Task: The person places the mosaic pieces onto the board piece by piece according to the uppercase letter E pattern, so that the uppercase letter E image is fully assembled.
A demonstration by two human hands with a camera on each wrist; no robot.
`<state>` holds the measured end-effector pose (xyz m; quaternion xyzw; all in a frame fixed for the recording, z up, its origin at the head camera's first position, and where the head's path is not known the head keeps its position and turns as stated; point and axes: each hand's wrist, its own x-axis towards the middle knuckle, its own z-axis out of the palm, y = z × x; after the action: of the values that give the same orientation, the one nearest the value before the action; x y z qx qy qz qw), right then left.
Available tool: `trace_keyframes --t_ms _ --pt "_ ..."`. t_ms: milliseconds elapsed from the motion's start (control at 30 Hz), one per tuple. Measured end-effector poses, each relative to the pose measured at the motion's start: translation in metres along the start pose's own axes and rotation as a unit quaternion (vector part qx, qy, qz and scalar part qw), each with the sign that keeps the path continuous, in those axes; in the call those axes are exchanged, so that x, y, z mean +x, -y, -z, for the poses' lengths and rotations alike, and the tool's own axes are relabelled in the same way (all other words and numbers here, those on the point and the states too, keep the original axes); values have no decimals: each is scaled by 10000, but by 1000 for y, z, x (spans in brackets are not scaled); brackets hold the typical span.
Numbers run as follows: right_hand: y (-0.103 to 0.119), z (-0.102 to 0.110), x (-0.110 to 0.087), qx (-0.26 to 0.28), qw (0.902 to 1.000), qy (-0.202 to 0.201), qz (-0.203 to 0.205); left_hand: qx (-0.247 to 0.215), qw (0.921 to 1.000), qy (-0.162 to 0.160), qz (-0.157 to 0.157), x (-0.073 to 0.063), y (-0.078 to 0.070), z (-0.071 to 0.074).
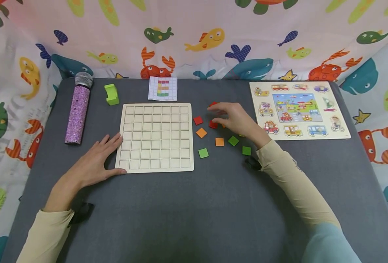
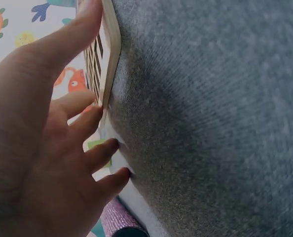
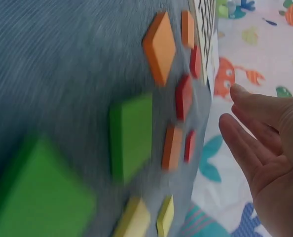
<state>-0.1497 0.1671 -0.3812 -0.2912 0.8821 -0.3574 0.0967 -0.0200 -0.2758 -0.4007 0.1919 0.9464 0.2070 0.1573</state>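
Observation:
A wooden grid board (image 1: 157, 170) lies flat on the grey table. My left hand (image 1: 95, 160) rests at its left edge, fingers extended, thumb at the near left corner. In the left wrist view, the thumb and fingers touch the board's rim (image 2: 112, 44). Over loose square tiles right of the board hovers my right hand (image 1: 234, 118), its fingers slightly bent with nothing visible between them. Red tiles (image 1: 198, 120), orange tiles (image 1: 219, 141) and green tiles (image 1: 203, 153) lie scattered there. Yellow tiles (image 3: 165, 217) show in the right wrist view, mostly hidden by the hand from above.
Behind the board lies a paper card (image 1: 152, 88) with coloured squares on a grid. A purple glittery microphone (image 1: 77, 115) and a bright green block (image 1: 111, 95) are at the left. A vehicle picture puzzle (image 1: 340, 109) lies at the back right, before a sea-animal curtain (image 1: 121, 44).

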Motion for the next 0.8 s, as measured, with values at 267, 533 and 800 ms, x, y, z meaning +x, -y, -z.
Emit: trace_keyframes --t_ms 267,533,800 --pt "7 -28 19 -185 9988 312 334 -199 9996 -102 -183 -8 4 -7" --pt "13 -41 36 -738 9952 582 283 -197 9992 -253 -256 -6 7 -8" --pt "13 -40 41 -910 9941 581 103 -176 9990 -294 -283 -2 7 -7"
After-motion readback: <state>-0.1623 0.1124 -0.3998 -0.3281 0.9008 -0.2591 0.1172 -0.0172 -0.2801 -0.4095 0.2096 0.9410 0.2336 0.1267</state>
